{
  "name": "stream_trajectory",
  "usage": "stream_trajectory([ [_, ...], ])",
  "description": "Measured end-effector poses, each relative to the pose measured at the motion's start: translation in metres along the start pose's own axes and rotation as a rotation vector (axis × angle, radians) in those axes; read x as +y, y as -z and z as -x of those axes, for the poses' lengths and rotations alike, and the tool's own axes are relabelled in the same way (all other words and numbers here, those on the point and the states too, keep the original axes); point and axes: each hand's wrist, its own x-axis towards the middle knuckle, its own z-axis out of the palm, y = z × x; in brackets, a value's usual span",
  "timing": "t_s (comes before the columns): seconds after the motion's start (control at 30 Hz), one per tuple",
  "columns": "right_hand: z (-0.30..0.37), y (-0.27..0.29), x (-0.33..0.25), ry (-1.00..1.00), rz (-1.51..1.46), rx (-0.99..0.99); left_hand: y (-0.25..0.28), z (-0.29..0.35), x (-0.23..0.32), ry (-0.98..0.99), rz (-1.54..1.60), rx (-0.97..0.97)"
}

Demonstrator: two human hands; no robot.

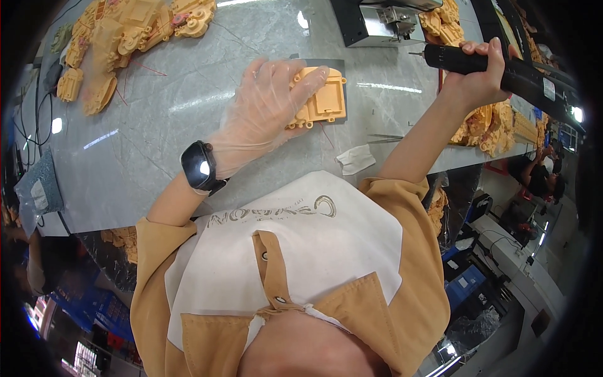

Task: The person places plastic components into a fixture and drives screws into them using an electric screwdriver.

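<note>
At the yellow case (329, 100), gloved left hand (269, 94) grips it, presumably for steadiness; right of it, right hand (480, 80) clasps black screwdriver (449, 58).

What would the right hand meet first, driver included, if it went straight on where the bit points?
Probably the near edge of the black-and-silver machine, though the black driver in the right hand might skim past it; heights are unclear.

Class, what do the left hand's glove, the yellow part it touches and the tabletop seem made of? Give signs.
Glove: likely thin plastic film, shiny; see-through, wrinkled.
Yellow part: probably moulded plastic, satin; ribs and lugs.
Tabletop: polished stone or look-alike; veining, bright reflections.
</note>
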Motion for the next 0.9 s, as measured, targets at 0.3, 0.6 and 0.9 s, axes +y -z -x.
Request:
stream_trajectory([
  [0.3, 0.001, 0.004, 0.003, -0.041, 0.069, -0.019, 0.0, -0.016, -0.012, -0.08, -0.185, -0.042],
  [0.6, -0.004, 0.006, 0.008, -0.032, 0.063, -0.026, 0.004, -0.025, 0.003, -0.026, -0.212, -0.16],
  [0.9, -0.036, 0.0, 0.039, 0.096, 0.13, -0.105, -0.032, -0.034, -0.001, -0.118, -0.039, -0.072],
])
